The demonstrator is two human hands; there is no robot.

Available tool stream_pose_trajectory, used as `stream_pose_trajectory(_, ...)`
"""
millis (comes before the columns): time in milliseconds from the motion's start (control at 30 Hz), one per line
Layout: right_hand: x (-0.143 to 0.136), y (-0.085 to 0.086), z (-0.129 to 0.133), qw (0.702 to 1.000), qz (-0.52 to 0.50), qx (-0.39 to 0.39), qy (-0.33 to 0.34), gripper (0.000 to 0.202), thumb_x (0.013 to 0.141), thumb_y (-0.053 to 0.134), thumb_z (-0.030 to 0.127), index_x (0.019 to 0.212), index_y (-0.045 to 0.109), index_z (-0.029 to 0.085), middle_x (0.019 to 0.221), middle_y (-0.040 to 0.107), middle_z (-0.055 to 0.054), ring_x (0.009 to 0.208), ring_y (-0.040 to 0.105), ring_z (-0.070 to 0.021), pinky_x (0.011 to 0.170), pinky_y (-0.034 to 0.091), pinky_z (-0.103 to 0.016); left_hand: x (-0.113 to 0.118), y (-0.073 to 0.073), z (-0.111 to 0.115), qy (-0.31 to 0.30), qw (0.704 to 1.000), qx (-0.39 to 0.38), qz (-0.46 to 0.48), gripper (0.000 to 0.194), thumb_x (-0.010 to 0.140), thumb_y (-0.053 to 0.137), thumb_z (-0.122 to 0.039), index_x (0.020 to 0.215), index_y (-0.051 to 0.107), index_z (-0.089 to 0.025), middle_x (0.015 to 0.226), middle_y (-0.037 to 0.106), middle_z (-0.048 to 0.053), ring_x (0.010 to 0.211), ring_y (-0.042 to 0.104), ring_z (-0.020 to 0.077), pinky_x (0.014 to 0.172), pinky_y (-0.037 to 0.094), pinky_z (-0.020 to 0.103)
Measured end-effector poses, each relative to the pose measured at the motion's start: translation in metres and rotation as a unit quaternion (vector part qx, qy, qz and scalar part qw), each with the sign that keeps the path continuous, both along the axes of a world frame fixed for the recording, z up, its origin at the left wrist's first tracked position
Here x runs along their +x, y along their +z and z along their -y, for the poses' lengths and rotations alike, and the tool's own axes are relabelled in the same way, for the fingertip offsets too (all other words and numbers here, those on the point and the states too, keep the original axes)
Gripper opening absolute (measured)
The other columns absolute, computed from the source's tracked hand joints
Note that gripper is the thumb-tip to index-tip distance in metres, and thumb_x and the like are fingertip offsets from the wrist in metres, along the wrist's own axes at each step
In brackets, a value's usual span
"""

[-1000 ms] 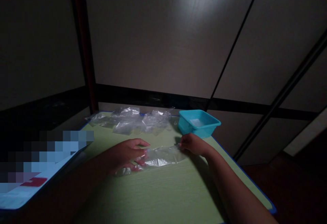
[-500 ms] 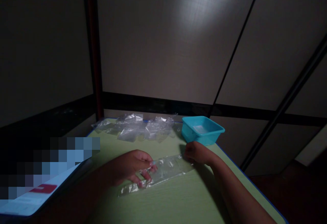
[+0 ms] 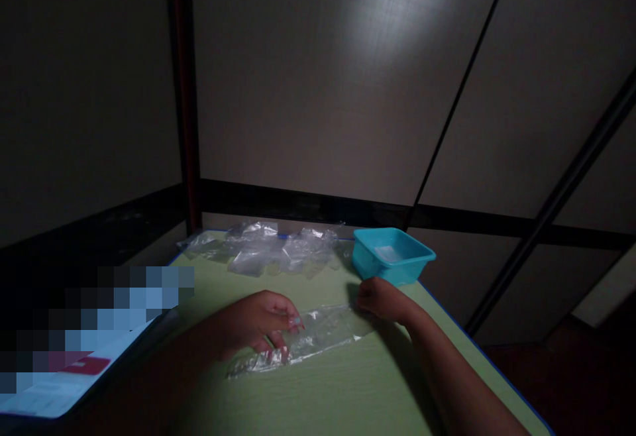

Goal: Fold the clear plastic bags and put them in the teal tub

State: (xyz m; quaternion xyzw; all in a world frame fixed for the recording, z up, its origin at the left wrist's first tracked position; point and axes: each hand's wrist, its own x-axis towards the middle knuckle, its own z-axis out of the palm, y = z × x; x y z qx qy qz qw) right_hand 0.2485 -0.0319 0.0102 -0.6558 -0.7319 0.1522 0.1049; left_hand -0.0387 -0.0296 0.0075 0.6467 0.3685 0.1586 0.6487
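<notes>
A long clear plastic bag (image 3: 328, 330) stretches between my two hands, low over the green tabletop. My left hand (image 3: 265, 323) has its curled fingers and thumb around the bag's left part, and a crinkled end hangs past the fingers toward the lower left. At the other end, my right hand (image 3: 381, 298) is closed on the bag's edge, knuckles up; its fingertips are hidden. Just behind the right hand stands a turquoise plastic basin (image 3: 365, 260) with something pale inside.
Several crumpled clear plastic bags (image 3: 258, 250) lie along the back of the green table (image 3: 288, 403). On the left is a lit screen (image 3: 59, 393), partly pixelated. Cabinet panels (image 3: 308, 91) rise directly behind the table. The room is dim.
The bag's left end has crumpled a little more beneath my left fingers, and its surface has slackened. Both hands stay nearly in place.
</notes>
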Motion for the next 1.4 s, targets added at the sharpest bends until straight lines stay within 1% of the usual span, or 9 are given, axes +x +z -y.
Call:
stream_pose_trajectory(433,0.003,-0.009,-0.005,0.999,0.017,0.03,-0.007,0.011,0.068,0.049,0.016,0.062,0.058,0.014,0.056,0.06,-0.003,0.047,0.044,-0.0082,0.044,0.024,-0.021,0.004,0.001,-0.001,0.074,0.996,0.043,-0.026,0.028,0.061,0.056,-0.038,0.077,0.047,-0.017,0.078,0.061,0.004,0.055,0.06,0.0155,0.05,0.042,0.025)
stream_pose_trajectory(733,0.007,-0.013,-0.008,0.999,0.013,0.029,0.013,0.011,0.07,0.05,0.019,0.066,0.059,0.013,0.061,0.062,-0.004,0.05,0.046,-0.0086,0.045,0.026,-0.02,0.0,-0.019,-0.015,0.127,0.974,0.162,-0.1,0.025,0.068,0.045,-0.037,0.086,0.042,-0.019,0.044,0.052,-0.006,0.033,0.05,0.0119,0.034,0.03,0.016)
stream_pose_trajectory(900,0.009,-0.015,-0.009,0.999,0.003,0.031,0.01,0.013,0.072,0.05,0.021,0.068,0.059,0.013,0.062,0.063,-0.005,0.05,0.048,-0.009,0.045,0.027,-0.019,-0.002,-0.019,-0.017,0.145,0.953,0.224,-0.143,0.016,0.074,0.039,-0.026,0.087,0.044,-0.019,0.044,0.049,-0.007,0.036,0.049,0.0123,0.036,0.035,0.018)
stream_pose_trajectory(1000,0.009,-0.016,-0.009,1.0,0.001,0.028,0.011,0.013,0.072,0.051,0.024,0.068,0.059,0.014,0.062,0.064,-0.005,0.051,0.05,-0.0101,0.045,0.028,-0.02,-0.004,-0.016,-0.017,0.159,0.916,0.314,-0.195,0.017,0.077,0.038,-0.021,0.092,0.047,-0.02,0.053,0.053,-0.004,0.047,0.055,0.0143,0.045,0.041,0.022)
stream_pose_trajectory(1133,0.008,-0.015,-0.009,0.999,0.011,0.033,0.003,0.013,0.072,0.052,0.024,0.069,0.059,0.014,0.064,0.064,-0.006,0.052,0.052,-0.0111,0.045,0.028,-0.02,0.001,-0.007,-0.005,0.2,0.791,0.531,-0.23,0.026,0.077,0.045,-0.021,0.103,0.052,-0.021,0.098,0.059,0.006,0.093,0.055,0.0208,0.081,0.041,0.032)
stream_pose_trajectory(1200,0.007,-0.015,-0.009,0.999,0.021,0.04,-0.005,0.012,0.071,0.051,0.023,0.069,0.06,0.014,0.065,0.064,-0.006,0.053,0.052,-0.0112,0.045,0.028,-0.02,0.007,-0.003,0.006,0.148,0.771,0.587,-0.198,0.032,0.081,0.045,-0.025,0.112,0.05,-0.021,0.116,0.053,0.008,0.109,0.047,0.0219,0.093,0.034,0.035)
stream_pose_trajectory(1267,0.005,-0.014,-0.008,0.999,0.031,0.041,-0.009,0.012,0.071,0.051,0.021,0.069,0.06,0.014,0.066,0.064,-0.006,0.053,0.052,-0.0111,0.046,0.028,-0.02,0.013,-0.002,0.016,0.041,0.773,0.609,-0.174,0.039,0.082,0.047,-0.033,0.12,0.046,-0.026,0.127,0.046,0.005,0.118,0.039,0.0218,0.102,0.024,0.038)
stream_pose_trajectory(1333,0.004,-0.012,-0.007,0.998,0.039,0.042,-0.008,0.012,0.071,0.051,0.021,0.069,0.061,0.014,0.066,0.064,-0.006,0.054,0.052,-0.0114,0.046,0.028,-0.021,0.018,-0.005,0.023,-0.072,0.774,0.605,-0.169,0.045,0.083,0.047,-0.04,0.127,0.038,-0.033,0.136,0.037,0.0,0.125,0.031,0.0218,0.105,0.017,0.042)
stream_pose_trajectory(1400,0.003,-0.01,-0.005,0.998,0.044,0.045,-0.005,0.013,0.07,0.05,0.02,0.069,0.061,0.014,0.066,0.064,-0.006,0.055,0.052,-0.0118,0.047,0.029,-0.021,0.02,-0.008,0.024,-0.137,0.779,0.586,-0.175,0.05,0.083,0.045,-0.046,0.131,0.03,-0.036,0.141,0.029,-0.001,0.128,0.025,0.022,0.106,0.013,0.046)
